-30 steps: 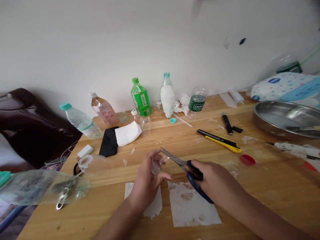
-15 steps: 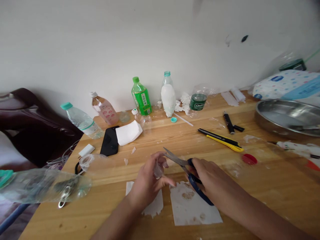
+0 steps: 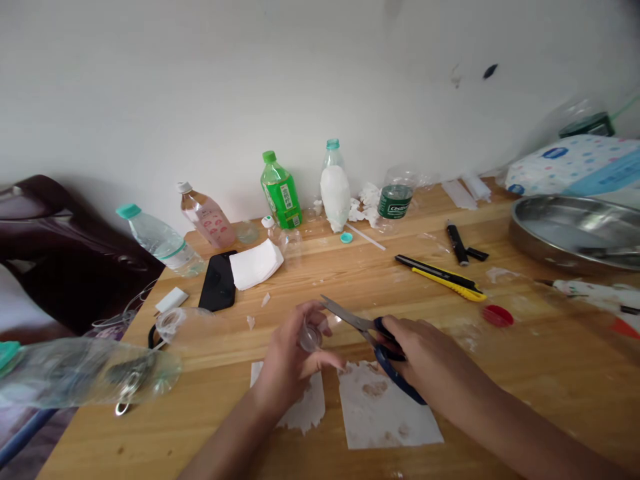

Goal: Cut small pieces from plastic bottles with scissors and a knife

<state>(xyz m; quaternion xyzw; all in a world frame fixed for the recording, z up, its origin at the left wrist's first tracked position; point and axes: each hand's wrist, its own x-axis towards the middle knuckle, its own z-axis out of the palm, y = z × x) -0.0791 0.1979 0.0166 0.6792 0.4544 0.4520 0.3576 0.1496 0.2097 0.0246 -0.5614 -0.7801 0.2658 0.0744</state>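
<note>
My left hand [image 3: 295,353] curls around a small clear plastic piece [image 3: 311,337] that looks like a cut bottle part. In my right hand [image 3: 413,350] is a pair of scissors [image 3: 355,320] with dark blue handles, its blades pointing left above my left fingers and looking closed or nearly so. Beneath the hands lie two torn white paper pieces: a damp-looking sheet [image 3: 390,420] on the right and a smaller one [image 3: 307,407] partly hidden by my left hand.
On the wooden table [image 3: 210,427] lie a yellow utility knife [image 3: 445,277], a black marker [image 3: 456,243], a red cap [image 3: 497,315] and a phone [image 3: 219,283]. Bottles, including a green one [image 3: 283,197], line the wall. A metal basin [image 3: 530,240] stands right; a clear bottle [image 3: 85,373] lies left.
The clear plastic piece in my left hand has turned, showing a rounder face. Both hands stay nearly in place; the whole view has shifted slightly.
</note>
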